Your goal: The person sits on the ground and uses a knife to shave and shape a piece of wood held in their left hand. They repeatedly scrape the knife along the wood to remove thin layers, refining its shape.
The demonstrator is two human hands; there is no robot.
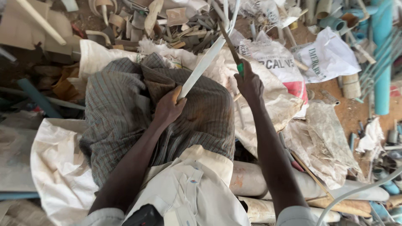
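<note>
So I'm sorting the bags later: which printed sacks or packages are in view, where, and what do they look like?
Woven sack: just beyond the right hand, crumpled, white with dark print and a red patch.
Second sack: further right on the dirt, white, crumpled, dark lettering.
Plain sacks: under the person's lap, off-white, no print visible.

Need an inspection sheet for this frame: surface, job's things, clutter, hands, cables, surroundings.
Surface: checked cloth over the lap, white sacks beneath and around.
Job's things: white strip running up and away; blade with green handle, crossing the strip.
Clutter: pile of cut pipe scraps ahead; printed sacks on the right.
Hands: left hand grips the strip's near end; right hand grips the blade's handle.
Cables: nothing seen.
Surroundings: dirt floor, blue pipes at right, pale pipes beside the lap.
</note>
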